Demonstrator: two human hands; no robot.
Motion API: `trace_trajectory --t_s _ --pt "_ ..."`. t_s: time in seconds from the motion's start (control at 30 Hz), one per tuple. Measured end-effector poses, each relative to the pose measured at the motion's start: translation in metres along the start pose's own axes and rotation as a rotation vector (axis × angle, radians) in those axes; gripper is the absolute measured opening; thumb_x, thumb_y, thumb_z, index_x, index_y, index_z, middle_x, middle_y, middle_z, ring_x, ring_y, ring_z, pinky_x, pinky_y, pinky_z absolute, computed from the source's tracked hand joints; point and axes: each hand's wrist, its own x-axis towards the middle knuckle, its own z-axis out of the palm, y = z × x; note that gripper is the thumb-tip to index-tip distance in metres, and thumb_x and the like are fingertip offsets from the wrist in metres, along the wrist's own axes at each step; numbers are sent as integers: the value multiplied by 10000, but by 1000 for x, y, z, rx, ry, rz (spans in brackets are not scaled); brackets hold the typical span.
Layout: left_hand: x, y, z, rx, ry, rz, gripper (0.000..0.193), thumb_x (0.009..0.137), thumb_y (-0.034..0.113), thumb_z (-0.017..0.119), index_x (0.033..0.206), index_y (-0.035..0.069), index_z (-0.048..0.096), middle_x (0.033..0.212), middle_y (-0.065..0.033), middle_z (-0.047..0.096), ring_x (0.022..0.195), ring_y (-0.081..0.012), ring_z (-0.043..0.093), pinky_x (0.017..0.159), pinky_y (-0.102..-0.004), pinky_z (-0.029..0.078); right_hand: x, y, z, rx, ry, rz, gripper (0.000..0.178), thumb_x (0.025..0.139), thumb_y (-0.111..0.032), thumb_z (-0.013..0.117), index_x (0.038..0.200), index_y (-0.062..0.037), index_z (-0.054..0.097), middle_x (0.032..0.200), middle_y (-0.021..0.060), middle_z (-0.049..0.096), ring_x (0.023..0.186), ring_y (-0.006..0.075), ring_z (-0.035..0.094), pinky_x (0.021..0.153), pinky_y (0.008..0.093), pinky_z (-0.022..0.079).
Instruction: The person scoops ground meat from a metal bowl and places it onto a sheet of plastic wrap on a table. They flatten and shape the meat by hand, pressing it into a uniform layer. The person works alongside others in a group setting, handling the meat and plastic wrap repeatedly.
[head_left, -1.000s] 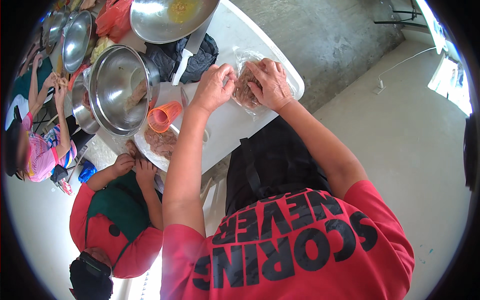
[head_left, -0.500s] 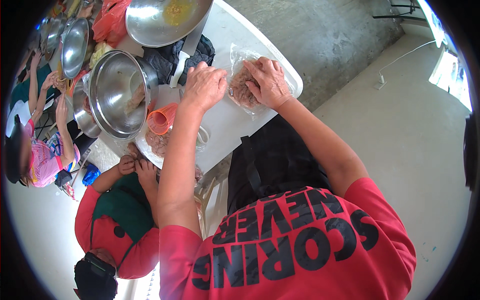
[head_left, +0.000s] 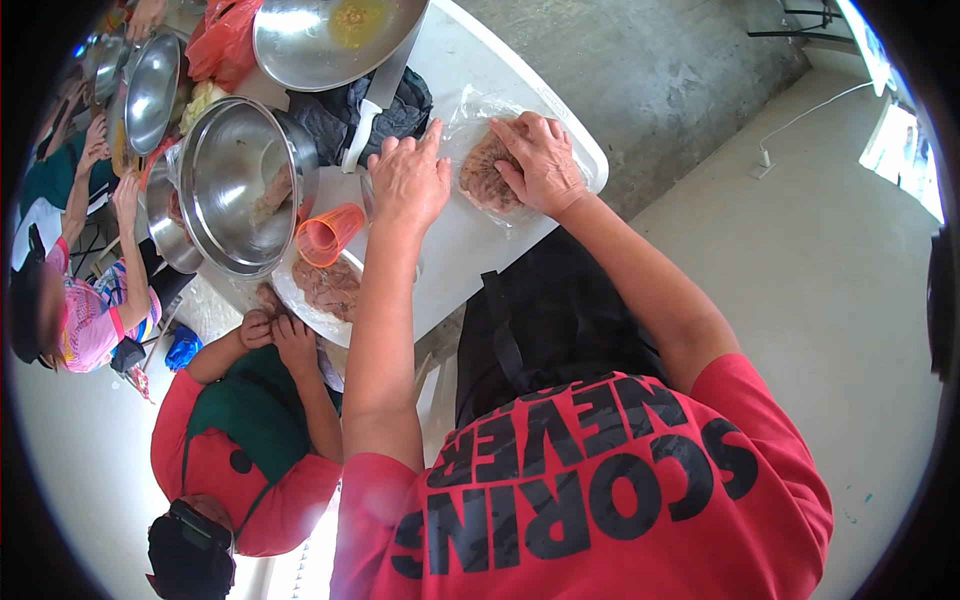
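My right hand lies on a flattened brownish mass of ground meat wrapped in clear plastic, its fingers stretched over the far right part. To the left, apart from the meat, my left hand hovers over the table with fingers spread, holding nothing. Just beyond it is a knife with a white handle, lying against a crumpled black bag or cloth. An orange cup lies on its side left of my left wrist. Nearby, more meat rests on clear plastic.
A large steel bowl with some residue stands left on the white table. Beyond is a steel pan holding yellow liquid, with a red plastic bag beside it. A co-worker's hands work at the near left edge; other people sit far left.
My left hand has shifted slightly right and nearer, its index finger now extended. My right hand stays on the meat, which looks flatter. More of the meat by the cup shows.
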Motion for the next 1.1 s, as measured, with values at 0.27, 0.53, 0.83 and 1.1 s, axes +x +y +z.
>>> trace_trajectory --t_s 0.27,0.53,0.83,1.1 --pt "10 2 7 -100 319 -64 593 849 205 656 1407 95 486 1092 -102 668 1033 -298 591 899 -495 450 8 -5 -6 32 -18 33 516 801 -175 708 1308 -174 609 1114 122 523 1071 328 494 901 449 440" --pt "-17 44 61 -221 266 172 684 905 285 609 1511 123 335 1565 -94 307 1457 -362 217 1118 -642 176 14 3 -11 8 -39 -17 506 787 -87 646 1285 -178 637 1060 97 547 1036 311 515 873 433 442" --pt "-34 34 91 -226 182 38 982 878 534 609 1591 134 65 1664 -60 47 1507 -425 -29 1080 -764 -3 -2 18 -6 -185 -78 -114 653 812 -212 648 1440 -233 473 1233 69 484 1132 284 473 933 467 376" --pt "-42 30 79 -212 91 -43 1270 665 741 697 1588 129 75 1662 -60 35 1513 -395 -64 1110 -730 -20 -1 19 -11 -259 -119 -130 647 860 -287 609 1475 -202 428 1293 80 455 1172 292 449 964 473 340"
